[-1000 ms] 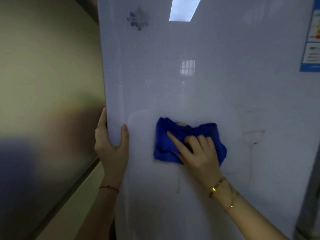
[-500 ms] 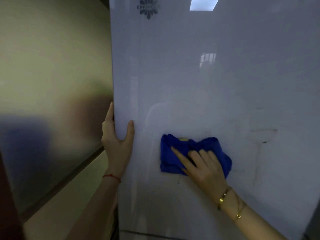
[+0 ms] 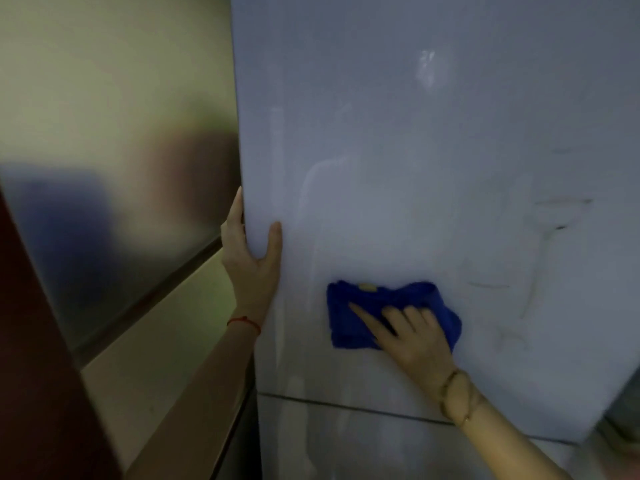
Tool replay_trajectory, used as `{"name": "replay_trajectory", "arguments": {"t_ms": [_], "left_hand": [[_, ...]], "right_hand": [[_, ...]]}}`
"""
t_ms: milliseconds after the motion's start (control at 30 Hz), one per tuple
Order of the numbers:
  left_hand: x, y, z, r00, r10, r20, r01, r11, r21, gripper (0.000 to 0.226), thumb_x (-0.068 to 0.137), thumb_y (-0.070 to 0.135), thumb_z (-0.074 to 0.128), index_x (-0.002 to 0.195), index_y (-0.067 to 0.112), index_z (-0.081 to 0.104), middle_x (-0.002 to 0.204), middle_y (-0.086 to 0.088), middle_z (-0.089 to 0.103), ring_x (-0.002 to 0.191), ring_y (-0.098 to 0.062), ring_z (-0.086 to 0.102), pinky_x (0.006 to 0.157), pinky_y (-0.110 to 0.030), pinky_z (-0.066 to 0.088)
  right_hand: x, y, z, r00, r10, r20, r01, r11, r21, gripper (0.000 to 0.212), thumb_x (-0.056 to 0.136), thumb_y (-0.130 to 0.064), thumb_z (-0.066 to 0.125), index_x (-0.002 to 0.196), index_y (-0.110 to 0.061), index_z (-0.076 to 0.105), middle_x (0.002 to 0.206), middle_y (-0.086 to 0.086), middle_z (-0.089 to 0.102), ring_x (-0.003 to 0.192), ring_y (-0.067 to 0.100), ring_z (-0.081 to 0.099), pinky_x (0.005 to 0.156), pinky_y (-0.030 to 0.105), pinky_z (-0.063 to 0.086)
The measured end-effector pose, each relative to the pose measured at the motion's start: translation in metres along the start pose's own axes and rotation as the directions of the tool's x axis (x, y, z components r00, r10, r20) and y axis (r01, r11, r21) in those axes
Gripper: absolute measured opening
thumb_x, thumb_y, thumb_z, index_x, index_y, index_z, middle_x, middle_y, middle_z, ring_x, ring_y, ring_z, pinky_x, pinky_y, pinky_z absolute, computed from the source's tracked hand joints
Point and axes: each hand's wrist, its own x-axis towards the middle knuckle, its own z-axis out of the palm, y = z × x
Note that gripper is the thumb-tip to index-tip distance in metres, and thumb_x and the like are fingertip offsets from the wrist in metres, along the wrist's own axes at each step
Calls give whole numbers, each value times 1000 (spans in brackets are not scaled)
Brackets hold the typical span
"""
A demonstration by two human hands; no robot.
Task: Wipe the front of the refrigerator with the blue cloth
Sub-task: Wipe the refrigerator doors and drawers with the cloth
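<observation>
The refrigerator's glossy pale door (image 3: pixel 433 140) fills most of the view. A crumpled blue cloth (image 3: pixel 349 323) lies flat against its lower part, just above the seam to the lower door. My right hand (image 3: pixel 412 337) presses on the cloth with fingers spread, covering its middle. My left hand (image 3: pixel 252 258) grips the door's left edge, thumb on the front, fingers wrapped behind. Faint smears and marks (image 3: pixel 554 220) show on the door to the right of the cloth.
A frosted wall panel (image 3: pixel 114 161) with a dark rail runs along the left, close to the refrigerator's side. A dark red-brown edge (image 3: pixel 41 375) stands at the near left. The lower door (image 3: pixel 363 448) starts below the seam.
My right hand has slid the cloth downward on the door, nearer the seam. The view has tilted down, so the logo and the ceiling-light reflection have left the top. My left hand still holds the edge.
</observation>
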Motion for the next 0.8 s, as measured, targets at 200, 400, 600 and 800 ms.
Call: {"name": "replay_trajectory", "arguments": {"t_ms": [200,400,600,800], "left_hand": [[0,-7,-1,1000,9,-5,-9,1000,-2,67,92,42,64,150,19,40,139,20,47,128,-13,57,105,-47,52],[2,-10,-1,999,38,-6,-38,999,-14,66,92,47,62,149,23,41,138,27,46,126,-13,58,102,-46,52],[2,-11,-1,1000,28,3,-28,999,-27,65,92,48,62,149,24,41,140,17,50,127,-13,57,103,-48,52],[2,-10,-2,999,23,30,-22,1000,-20,67,91,48,62,150,26,38,135,30,45,125,-9,56,104,-46,52]], "right_hand": [[108,71,1,894,376,-246,-407,909,-92,47,95,-48,58,138,-32,51,108,4,49,92,24,42,78,38,37],[64,60,-17,937,322,-138,-343,925,-166,44,93,-47,63,132,-26,60,113,3,47,91,26,42,71,38,45],[111,85,-9,860,437,-264,-480,868,-125,41,97,-42,58,136,-30,55,96,2,48,87,23,39,77,36,34],[57,8,-6,960,275,-56,-280,951,-134,54,79,-29,81,128,-30,61,95,1,45,83,23,42,73,38,38]]}}
